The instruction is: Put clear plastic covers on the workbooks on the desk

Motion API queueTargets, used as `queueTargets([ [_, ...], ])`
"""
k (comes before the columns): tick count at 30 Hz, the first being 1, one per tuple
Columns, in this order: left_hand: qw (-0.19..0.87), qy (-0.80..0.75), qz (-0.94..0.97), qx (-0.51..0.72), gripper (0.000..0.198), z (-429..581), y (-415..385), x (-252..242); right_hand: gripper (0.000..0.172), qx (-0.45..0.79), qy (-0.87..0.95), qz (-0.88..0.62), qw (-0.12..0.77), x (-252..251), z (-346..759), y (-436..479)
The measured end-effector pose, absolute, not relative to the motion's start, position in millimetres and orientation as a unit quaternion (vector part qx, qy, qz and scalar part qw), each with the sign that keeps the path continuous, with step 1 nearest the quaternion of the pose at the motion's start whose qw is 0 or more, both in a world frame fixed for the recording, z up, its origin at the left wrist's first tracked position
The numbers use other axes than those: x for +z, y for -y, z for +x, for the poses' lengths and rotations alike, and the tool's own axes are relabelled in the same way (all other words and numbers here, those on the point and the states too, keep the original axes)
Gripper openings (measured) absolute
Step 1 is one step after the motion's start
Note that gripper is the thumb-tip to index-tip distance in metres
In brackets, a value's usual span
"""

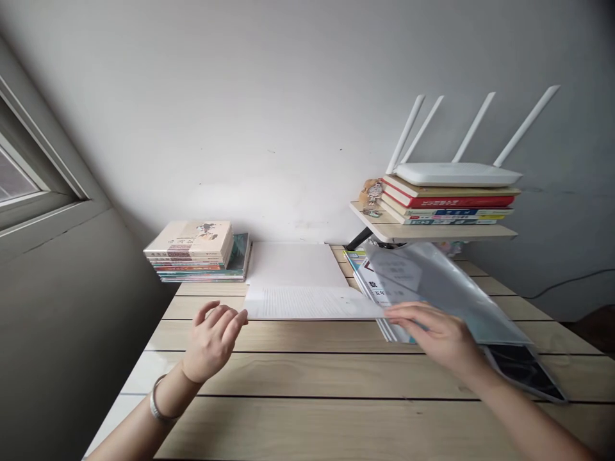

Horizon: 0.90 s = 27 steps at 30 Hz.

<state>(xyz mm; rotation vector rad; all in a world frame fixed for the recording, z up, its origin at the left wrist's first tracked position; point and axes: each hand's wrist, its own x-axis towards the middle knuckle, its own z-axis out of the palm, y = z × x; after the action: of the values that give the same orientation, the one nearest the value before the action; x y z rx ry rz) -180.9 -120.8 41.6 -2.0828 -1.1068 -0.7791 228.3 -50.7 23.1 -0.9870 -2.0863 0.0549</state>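
Note:
A printed white paper point(307, 302) is held up off the table by its two ends, tilted, with lines of text on it. My left hand point(216, 336) pinches its left corner, fingers curled. At the right end my right hand point(432, 326) has thumb and fingers closed on the paper. Behind it a blank white sheet point(298, 262) lies flat near the wall. Beside my right hand are some booklets point(379, 291) and a translucent plastic folder point(446, 288), which partly covers them.
A stack of books point(192, 250) stands at the back left of the slatted wooden table point(307, 378). At the right, a raised shelf point(432, 232) holds more books point(451, 202), a white router point(456, 174) with upright antennas and small figures point(371, 192).

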Motion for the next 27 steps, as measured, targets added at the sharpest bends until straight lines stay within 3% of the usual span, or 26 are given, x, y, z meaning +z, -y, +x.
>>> queueTargets([
  [5,0.353,0.423,-0.745,-0.375,0.008,-171,109,88,0.021,0.073,0.724,-0.464,0.505,53,230,40],
  [9,0.308,0.535,-0.718,-0.321,0.021,-173,53,89,0.028,0.181,0.658,-0.509,0.525,47,199,-9],
  [11,0.246,0.586,-0.725,-0.266,0.025,-173,28,79,0.023,0.222,0.651,-0.55,0.474,33,185,-36],
  [15,0.225,0.578,-0.746,-0.244,0.022,-154,20,47,0.016,0.18,0.654,-0.652,0.338,1,179,-68],
  [19,0.125,0.487,-0.85,-0.158,0.039,-122,45,4,0.012,0.129,0.673,-0.655,0.319,-13,182,-67],
  [24,0.007,0.532,-0.845,-0.046,0.06,-107,45,-32,0.037,0.06,0.762,-0.566,0.309,-19,147,-35],
  [27,0.002,0.564,-0.825,-0.039,0.061,-110,29,-34,0.046,0.061,0.843,-0.488,0.217,-28,116,-18],
])
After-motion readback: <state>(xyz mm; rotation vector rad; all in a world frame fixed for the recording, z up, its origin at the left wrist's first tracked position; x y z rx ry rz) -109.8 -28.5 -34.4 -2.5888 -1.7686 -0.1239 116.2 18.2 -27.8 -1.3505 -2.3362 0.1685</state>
